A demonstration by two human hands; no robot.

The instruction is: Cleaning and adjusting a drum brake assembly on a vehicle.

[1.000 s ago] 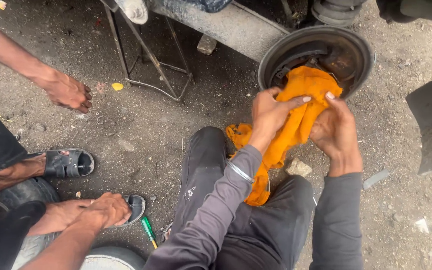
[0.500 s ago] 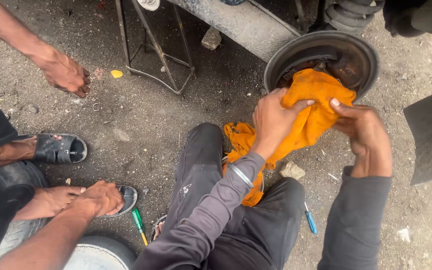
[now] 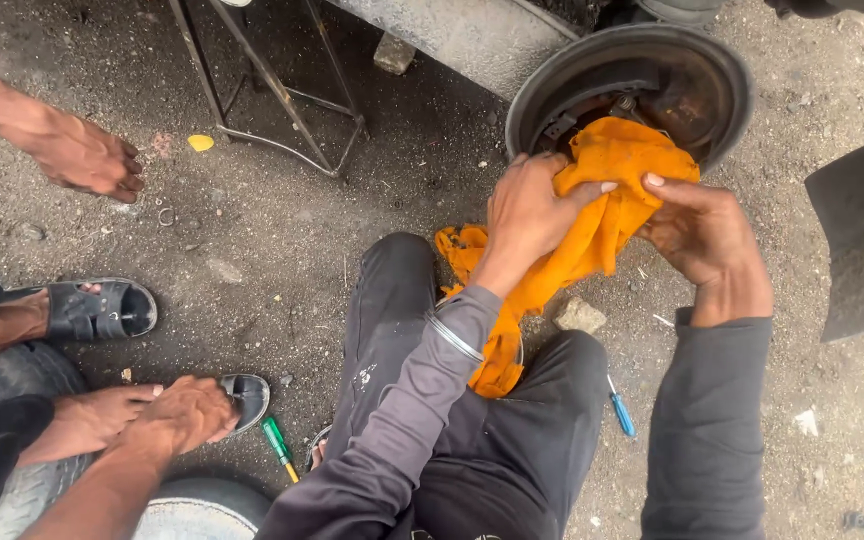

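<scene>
Orange cloth (image 3: 592,215) is held bunched against the open face of a round metal brake drum (image 3: 712,75), with its lower end hanging down to the person's lap between the knees. The left hand (image 3: 527,215) is clenched on the cloth from the near side, thumb laid across the fabric. The right hand (image 3: 702,235) is closed on the cloth's right edge, fingers pinching a fold just below the drum's rim. Both grips are thus grasping the same cloth, close beside each other. Grey sleeves and dark trousers are worn by the person, who is seated on gritty ground (image 3: 282,230).

A blue-handled screwdriver (image 3: 620,410) is noted lying on the ground just beside the right leg, and a green-handled screwdriver (image 3: 278,445) near the left leg. A small stone (image 3: 580,316) lies below the cloth. A metal frame stand (image 3: 272,90) is set under the vehicle body, well apart from the drum.

A co-worker's hand (image 3: 87,155) hangs open above the ground at upper left; another co-worker's hand (image 3: 177,415) rests over a sandalled foot (image 3: 102,310) area at lower left, beside a tyre (image 3: 202,510).
</scene>
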